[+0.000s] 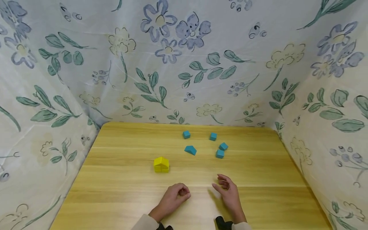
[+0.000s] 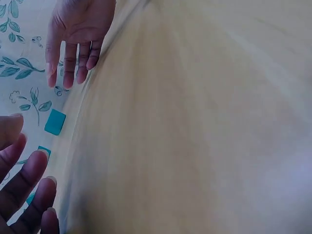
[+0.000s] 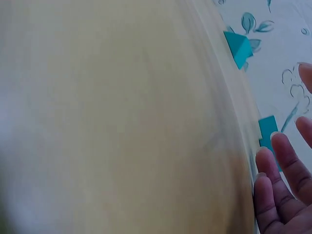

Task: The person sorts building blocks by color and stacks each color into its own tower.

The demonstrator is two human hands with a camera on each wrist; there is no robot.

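Note:
My left hand (image 1: 173,197) is low over the wooden table, its fingers loosely curled with nothing in them. To its right my right hand (image 1: 229,194) holds nothing, fingers relaxed and a little bent, thumb apart. Just beyond the left hand stands a small group of yellow blocks (image 1: 161,164), a roof-shaped piece over squarer ones. Farther off, ahead of the right hand, a blue cube (image 1: 220,154) sits close against another blue cube (image 1: 223,146). A blue wedge-shaped block (image 1: 190,150) lies left of them. Neither hand touches any block.
Toward the back edge are two more blue cubes, a left cube (image 1: 186,134) and a right cube (image 1: 213,136). Flower-patterned cloth (image 1: 184,95) hangs behind the wooden table (image 1: 115,182) and along both its sides.

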